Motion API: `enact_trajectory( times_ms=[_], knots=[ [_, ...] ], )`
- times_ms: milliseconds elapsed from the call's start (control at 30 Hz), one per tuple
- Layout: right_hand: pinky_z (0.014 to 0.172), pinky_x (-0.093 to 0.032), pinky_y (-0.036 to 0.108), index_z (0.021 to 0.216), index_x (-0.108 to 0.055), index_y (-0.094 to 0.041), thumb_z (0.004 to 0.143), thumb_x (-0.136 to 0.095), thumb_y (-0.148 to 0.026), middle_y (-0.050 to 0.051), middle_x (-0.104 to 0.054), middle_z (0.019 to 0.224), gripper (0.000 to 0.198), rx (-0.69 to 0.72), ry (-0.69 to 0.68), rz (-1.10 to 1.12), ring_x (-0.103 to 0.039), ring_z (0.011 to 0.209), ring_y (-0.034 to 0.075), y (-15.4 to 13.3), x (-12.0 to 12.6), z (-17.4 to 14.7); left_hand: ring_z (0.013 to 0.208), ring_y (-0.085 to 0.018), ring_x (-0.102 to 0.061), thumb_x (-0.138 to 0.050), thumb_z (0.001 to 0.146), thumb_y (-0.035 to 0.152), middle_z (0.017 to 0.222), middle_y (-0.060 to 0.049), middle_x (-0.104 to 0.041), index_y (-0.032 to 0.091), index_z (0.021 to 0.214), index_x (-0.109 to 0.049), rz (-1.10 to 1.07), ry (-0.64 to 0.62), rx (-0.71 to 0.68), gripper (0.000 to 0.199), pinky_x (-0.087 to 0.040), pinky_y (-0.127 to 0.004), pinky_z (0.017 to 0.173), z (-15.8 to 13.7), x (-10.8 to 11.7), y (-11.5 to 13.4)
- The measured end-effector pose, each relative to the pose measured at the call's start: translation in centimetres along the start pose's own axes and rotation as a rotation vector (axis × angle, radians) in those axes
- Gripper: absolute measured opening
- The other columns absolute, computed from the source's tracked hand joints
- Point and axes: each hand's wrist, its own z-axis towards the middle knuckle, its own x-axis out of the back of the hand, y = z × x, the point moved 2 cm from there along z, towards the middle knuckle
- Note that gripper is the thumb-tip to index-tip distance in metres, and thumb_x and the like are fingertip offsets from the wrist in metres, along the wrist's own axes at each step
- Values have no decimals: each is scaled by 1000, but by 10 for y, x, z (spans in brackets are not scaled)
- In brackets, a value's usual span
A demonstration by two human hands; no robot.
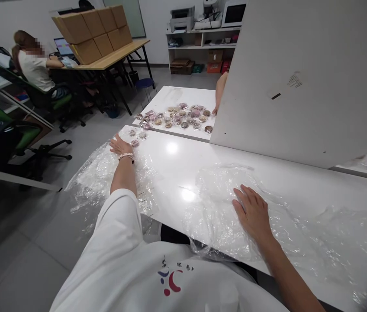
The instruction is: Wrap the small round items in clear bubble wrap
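Observation:
At the table's left end my left hand (120, 146) lies with its fingers spread over a heap of clear plastic film (94, 175) that hangs past the edge. Close beside those fingers are a few small wrapped round pieces (134, 143) in clear packets. My right hand (252, 213) rests, fingers apart, on another crumpled sheet of clear plastic (216, 212) across the front of the white table (170, 169). Neither hand grips anything that I can see. Many more wrapped pieces (183, 115) in pink, tan and brown lie on the far white table.
A tall grey panel (300, 78) stands on the right, with a co-worker's arm (220, 93) reaching out beside it. A person (34, 65) sits at a wooden desk (118, 56) stacked with cardboard boxes (92, 34). Shelves (203, 32) with a printer stand behind.

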Motion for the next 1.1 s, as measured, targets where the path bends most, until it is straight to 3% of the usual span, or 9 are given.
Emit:
enact_trajectory(
  times_ms=[167, 267, 367, 500, 600, 700, 867, 1000, 1100],
  knots=[
    [108, -38, 51, 135, -56, -28, 102, -38, -40, 6, -52, 148, 39, 9, 21, -1, -44, 138, 29, -2, 2, 0, 136, -39, -38, -34, 97, 18, 144, -23, -41, 14, 143, -41, 9, 126, 72, 47, -30, -59, 110, 14, 16, -17],
    [108, -38, 51, 136, -55, -29, 101, -39, -39, 6, -51, 148, 40, 7, 27, 6, -44, 138, 30, -4, 3, 1, 144, -34, -28, -36, 94, 14, 154, -19, -34, 11, 147, -39, 19, 218, -182, 53, -21, -55, 119, 16, 14, -1],
    [107, -39, 52, 137, -55, -30, 100, -40, -38, 6, -52, 147, 41, -3, 47, 12, -45, 137, 31, -5, 4, 1, 150, -32, -21, -39, 97, 31, 159, -14, -32, 17, 148, -42, 39, 24, -450, 54, -15, -54, 122, 16, -6, 23],
    [106, -39, 51, 136, -55, -31, 100, -39, -39, 6, -52, 147, 40, -7, 48, 1, -46, 136, 30, -6, 4, 2, 153, -40, -4, -45, 90, 64, 167, -13, -15, 25, 156, -32, 86, -271, -384, 78, -10, -65, 118, 16, -38, 39],
    [107, -39, 50, 134, -56, -29, 101, -39, -39, 7, -53, 147, 39, -6, 43, 0, -46, 137, 30, -7, 5, 2, 153, -39, -9, -46, 88, 65, 166, -10, -20, 29, 154, -37, 102, -327, -445, 76, -9, -63, 119, 8, -52, 46],
    [107, -39, 51, 134, -57, -29, 101, -39, -39, 7, -52, 148, 39, -18, 28, 8, -45, 138, 30, -7, 6, 2, 149, -38, -20, -46, 91, 59, 161, -10, -32, 26, 149, -47, 69, -307, -560, 67, -17, -57, 119, -20, -54, 53],
    [108, -38, 52, 135, -56, -29, 101, -38, -40, 6, -50, 149, 41, -14, 6, 22, -43, 139, 30, -5, 4, 1, 128, -33, -43, -59, 87, 51, 139, -10, -53, 28, 128, -65, -46, -289, -823, 47, -36, -48, 108, -108, -42, 61],
    [109, -38, 51, 135, -58, -27, 101, -36, -39, 7, -50, 149, 42, -3, 16, 34, -43, 139, 29, -5, 4, 2, 116, -28, -51, -67, 83, 48, 131, -10, -53, 27, 119, -67, -102, -320, -1026, 41, -44, -39, 94, -166, -33, 69],
    [110, -37, 52, 134, -59, -24, 102, -36, -38, 10, -51, 148, 43, 10, 23, 46, -43, 139, 30, -6, 4, 2, 105, -26, -57, -63, 87, 48, 130, -11, -53, 25, 120, -64, -70, -347, -1040, 41, -45, -33, 78, -186, -29, 78]
  ],
)
